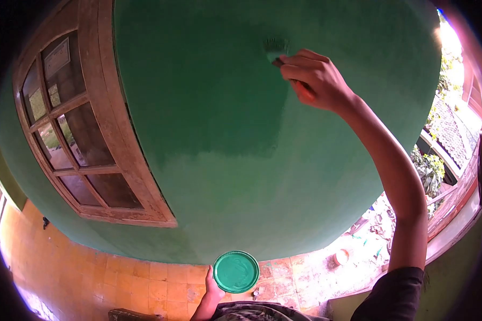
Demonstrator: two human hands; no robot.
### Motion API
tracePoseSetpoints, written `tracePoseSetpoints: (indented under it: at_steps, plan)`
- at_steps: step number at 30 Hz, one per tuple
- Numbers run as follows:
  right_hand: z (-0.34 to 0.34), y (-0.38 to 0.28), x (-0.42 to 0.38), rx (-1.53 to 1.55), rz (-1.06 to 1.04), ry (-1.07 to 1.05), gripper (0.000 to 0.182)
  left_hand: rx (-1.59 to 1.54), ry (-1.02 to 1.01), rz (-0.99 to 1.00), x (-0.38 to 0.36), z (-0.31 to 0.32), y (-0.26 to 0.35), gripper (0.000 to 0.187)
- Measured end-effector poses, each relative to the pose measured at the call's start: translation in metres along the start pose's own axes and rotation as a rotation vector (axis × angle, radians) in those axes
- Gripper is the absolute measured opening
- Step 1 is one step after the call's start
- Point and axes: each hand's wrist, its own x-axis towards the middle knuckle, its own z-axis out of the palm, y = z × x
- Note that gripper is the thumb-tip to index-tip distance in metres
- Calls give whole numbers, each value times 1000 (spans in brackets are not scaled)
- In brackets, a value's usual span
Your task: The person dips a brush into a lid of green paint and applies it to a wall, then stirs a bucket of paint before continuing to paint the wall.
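Observation:
My right hand (318,80) is raised, its fingers wrapped round the handle of a paintbrush (276,52). The bristles touch the green wall (225,187) at the edge of a darker green patch of paint (214,96). Low in front of my body, my left hand (213,286) grips the left side of a round tub of green paint (236,272), with the thumb at its rim.
A wooden window frame (118,117) with glass panes is on the left of the wall. Below lies a tiled floor (144,283). A small container (341,257) stands on the floor at the right, near scattered debris. Plants (428,168) show beyond a ledge.

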Motion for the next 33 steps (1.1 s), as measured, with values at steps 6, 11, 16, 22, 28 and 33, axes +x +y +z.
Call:
tracePoseSetpoints:
  at_steps: [6, 11, 16, 22, 28, 33]
  plan:
    - [-29, 29, 9, 605, 502, -135, 4, 38, 24, 21, 6, 4, 0, 65]
    - [-47, 52, 13, 113, 258, 239, 10, 42, 12, -1, 11, 4, -4, 65]
    - [6, -2, -51, 128, 74, 54, 12, 40, 11, -32, 5, 13, -3, 66]
    - [-17, 4, -43, 664, 548, -105, 8, 59, 12, -60, 7, 15, -8, 66]
    - [-37, 44, -20, 168, 297, 371, 9, 44, -6, -12, 9, 6, -15, 65]
    - [5, -12, -62, 141, 234, 118, 7, 4, -4, -33, 4, 3, -16, 64]
